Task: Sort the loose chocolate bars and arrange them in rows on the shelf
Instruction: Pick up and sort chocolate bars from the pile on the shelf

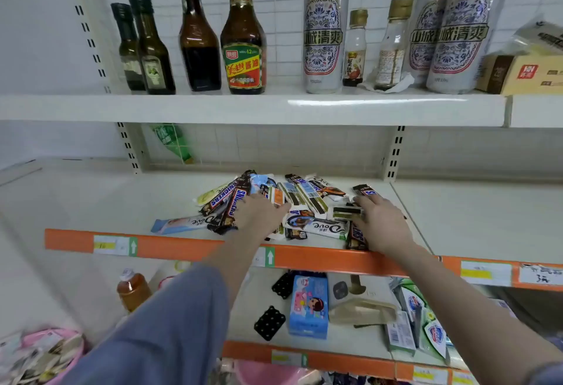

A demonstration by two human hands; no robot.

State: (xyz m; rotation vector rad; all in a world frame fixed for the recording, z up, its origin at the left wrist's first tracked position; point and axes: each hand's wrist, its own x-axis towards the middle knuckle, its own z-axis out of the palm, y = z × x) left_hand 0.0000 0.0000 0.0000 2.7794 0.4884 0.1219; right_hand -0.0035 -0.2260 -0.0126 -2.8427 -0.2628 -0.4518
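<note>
A jumbled pile of chocolate bars (pixel 283 205) lies near the middle of the white shelf (pixel 100 202), behind its orange price rail (pixel 182 247), with no rows yet formed. The left hand (pixel 259 212) rests palm down on the pile's left side, fingers spread wide over two dark Snickers bars (pixel 224 202); it appears to press rather than grip. The right hand (pixel 382 220) lies on the pile's right side, its thumb and fingers around a small dark-and-gold bar (pixel 347 212), seemingly pinching it, though the hold is partly hidden.

The step in hand looks like separating the pile by kind. It would go best by drawing one brand clear at a time into the bare shelf on either side, laying each bar flat and parallel to the rail, and lifting overlapping bars rather than dragging them, since the slick wrappers near the edge could slide off.

In the pile, at least five Snickers wrappers show, about four Dove bars (pixel 323 226), and a few gold-striped bars; overlap prevents an exact count. On the shelf above stand four dark bottles (pixel 243 37), three tall cans (pixel 324 28) and two small clear bottles (pixel 355 46). Below lie assorted packets and a blue box (pixel 309 305).
</note>
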